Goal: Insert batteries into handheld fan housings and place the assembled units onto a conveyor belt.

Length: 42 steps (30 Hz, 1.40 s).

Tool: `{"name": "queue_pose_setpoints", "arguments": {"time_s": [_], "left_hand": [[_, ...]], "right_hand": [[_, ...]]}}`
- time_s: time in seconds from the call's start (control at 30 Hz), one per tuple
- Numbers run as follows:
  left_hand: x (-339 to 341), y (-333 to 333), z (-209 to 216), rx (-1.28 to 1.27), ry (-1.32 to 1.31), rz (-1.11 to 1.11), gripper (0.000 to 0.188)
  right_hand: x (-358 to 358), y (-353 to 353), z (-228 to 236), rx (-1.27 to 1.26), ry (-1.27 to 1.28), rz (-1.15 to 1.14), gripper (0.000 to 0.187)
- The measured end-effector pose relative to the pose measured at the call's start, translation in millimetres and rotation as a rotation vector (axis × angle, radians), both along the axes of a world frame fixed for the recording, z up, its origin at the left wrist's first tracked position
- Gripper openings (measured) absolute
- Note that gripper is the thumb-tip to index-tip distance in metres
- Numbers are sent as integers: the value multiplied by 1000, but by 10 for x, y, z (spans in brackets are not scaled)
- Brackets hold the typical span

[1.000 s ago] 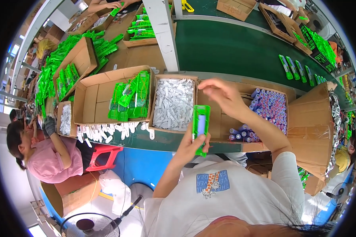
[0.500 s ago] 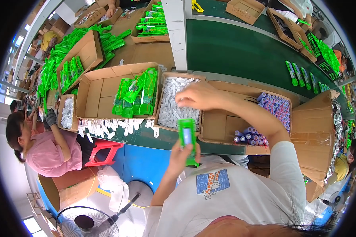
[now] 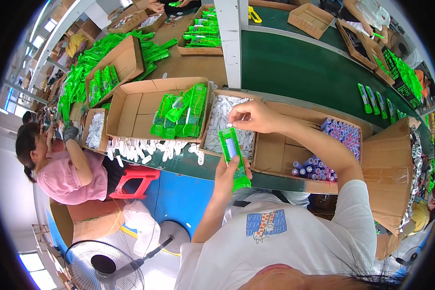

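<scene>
In my left hand (image 3: 223, 178) is a green plastic housing (image 3: 241, 181), tilted upright, with a pale violet battery cell (image 3: 231, 147) lying in its hollow. My thumb lies across its front. Just above the housing's top end, my right hand (image 3: 257, 117) pinches a small white piece (image 3: 229, 125), mostly covered by the fingertips. Beneath that hand, a cardboard box holds many white plastic strips (image 3: 219, 113). A box to the right contains violet battery cells (image 3: 340, 137), bunched along its right side.
Left of the strips, a shallow cardboard box (image 3: 130, 113) holds green housings with circuit boards (image 3: 186, 113). White strips (image 3: 145, 149) hang along the bench edge. A white post (image 3: 231, 43) rises behind. A co-worker in pink (image 3: 72, 176) sits at left, near a red stool (image 3: 135, 181) and a fan (image 3: 104, 266).
My right hand has lifted from among the white strips toward the housing's top, a white piece now at its fingertips. The housing has turned slightly, and the whole view has shifted.
</scene>
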State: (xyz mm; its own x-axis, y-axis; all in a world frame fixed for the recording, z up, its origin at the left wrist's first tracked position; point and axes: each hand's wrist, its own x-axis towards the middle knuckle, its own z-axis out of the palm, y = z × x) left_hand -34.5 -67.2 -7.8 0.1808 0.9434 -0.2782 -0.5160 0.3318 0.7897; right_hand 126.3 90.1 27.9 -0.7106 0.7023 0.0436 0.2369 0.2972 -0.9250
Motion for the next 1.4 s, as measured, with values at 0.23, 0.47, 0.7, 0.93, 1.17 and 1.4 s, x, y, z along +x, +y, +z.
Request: {"name": "queue_pose_setpoints", "arguments": {"time_s": [0.23,0.47,0.7,0.93,1.17,1.4], "left_hand": [[92,40,36,43,67,-20,36],[85,63,-25,138,302,-27,26],[50,-24,64,186,239,-93,28],[80,201,253,489,296,-318,44],[-1479,1468,241,551,1600,287,40],[-693,2609,97,458,1334,-350,52]], "right_hand": [[139,-126,-59,-450,273,-143,21],[44,-359,-90,-495,339,-224,28],[8,-473,107,-279,269,-353,36],[489,-381,110,-325,222,-281,20],[2429,1273,-216,264,281,-892,24],[4308,1963,-1297,288,-696,-1141,38]]}}
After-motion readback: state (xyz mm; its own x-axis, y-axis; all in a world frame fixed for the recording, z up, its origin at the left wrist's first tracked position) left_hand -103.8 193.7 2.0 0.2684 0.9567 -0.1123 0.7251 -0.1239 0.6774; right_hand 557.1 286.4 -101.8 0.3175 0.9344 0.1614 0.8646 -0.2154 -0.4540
